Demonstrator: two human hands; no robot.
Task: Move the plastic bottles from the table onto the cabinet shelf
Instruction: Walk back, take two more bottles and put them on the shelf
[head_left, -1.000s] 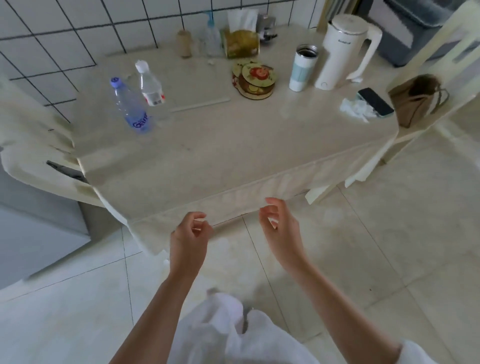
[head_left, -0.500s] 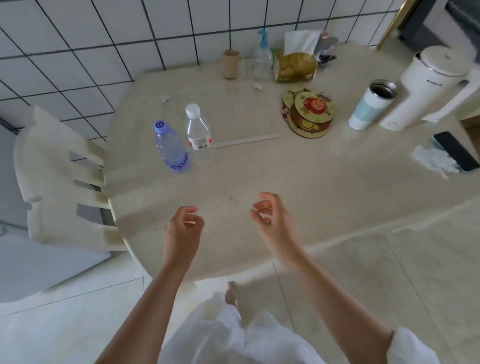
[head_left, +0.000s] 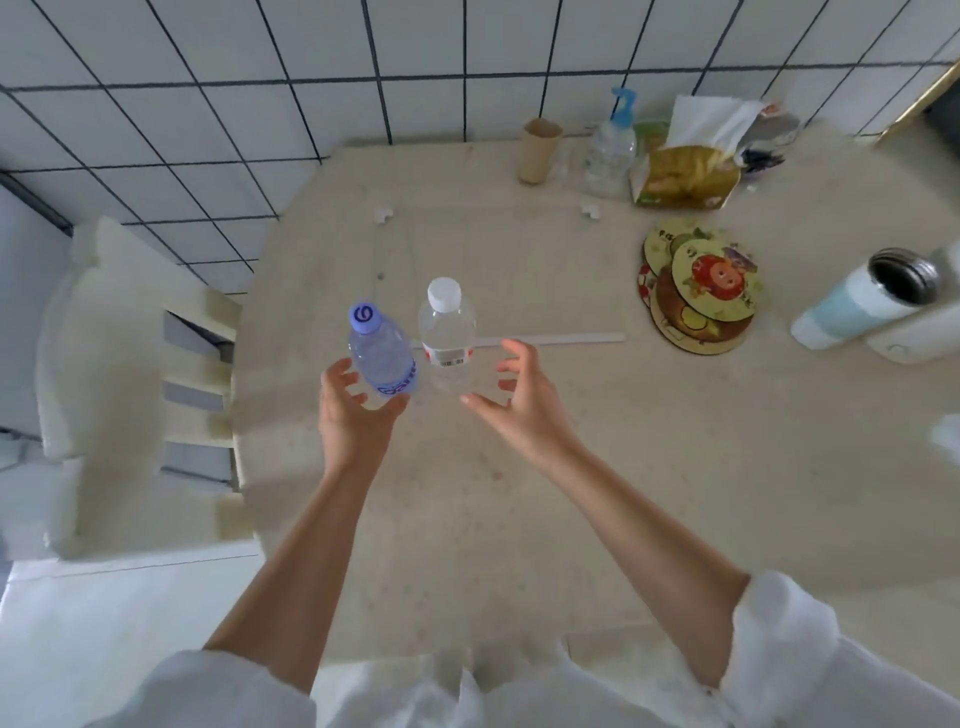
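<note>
Two clear plastic bottles stand side by side on the beige table (head_left: 519, 493). The left bottle (head_left: 382, 353) has a blue cap and blue print. The right bottle (head_left: 447, 332) has a white cap and a red-and-white label. My left hand (head_left: 350, 421) reaches the blue-capped bottle's base, with spread fingers to its left and the thumb at its lower right. My right hand (head_left: 524, 400) hovers with spread fingers just right of the white-capped bottle, not touching it. No cabinet shelf is in view.
A pale chair (head_left: 104, 364) stands against the table's left edge. Round coasters (head_left: 701, 291), an open tumbler (head_left: 862, 301), a tissue pack (head_left: 685, 171), a pump bottle (head_left: 610, 145) and a cardboard roll (head_left: 537, 150) sit towards the tiled wall. A white strip (head_left: 561, 339) lies behind the bottles.
I have come up to the table and both hands have moved forward from its near edge to the bottles. The fingers of both hands have spread.
</note>
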